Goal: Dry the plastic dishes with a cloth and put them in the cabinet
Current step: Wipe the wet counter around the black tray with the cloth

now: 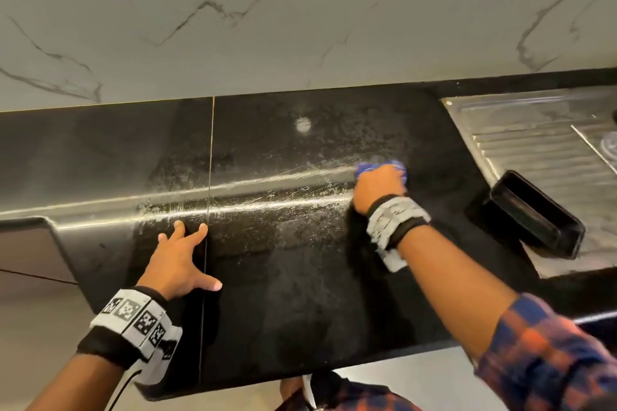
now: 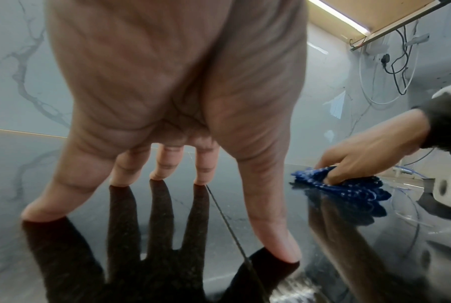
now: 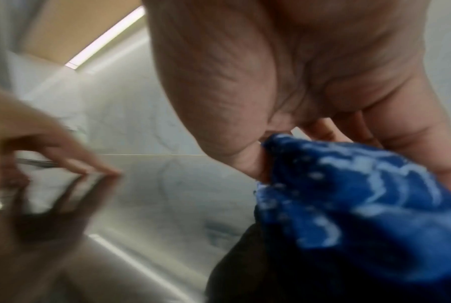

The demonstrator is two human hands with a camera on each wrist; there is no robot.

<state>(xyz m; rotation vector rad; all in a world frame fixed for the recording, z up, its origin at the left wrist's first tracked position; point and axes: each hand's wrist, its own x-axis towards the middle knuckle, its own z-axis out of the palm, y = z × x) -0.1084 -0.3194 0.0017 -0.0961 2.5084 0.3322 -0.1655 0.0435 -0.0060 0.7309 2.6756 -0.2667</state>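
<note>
Head view: both arms reach over the black table (image 1: 300, 277). Left hand (image 1: 180, 264) lies spread, fingers straight, tips pressing the table. Right hand (image 1: 379, 185) is curled round a bunched blue cloth (image 1: 380, 166) — pressed to the wet table. Black tray (image 1: 534, 215) rests on the drainboard (image 1: 534, 143), right of it.

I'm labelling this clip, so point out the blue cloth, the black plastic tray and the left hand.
blue cloth (image 2: 348, 184): left wrist view, bunched middle under the fingers.
black plastic tray (image 1: 531, 213): head view, its dark inner hollow.
left hand (image 1: 177, 260): head view, back of the hand.
</note>
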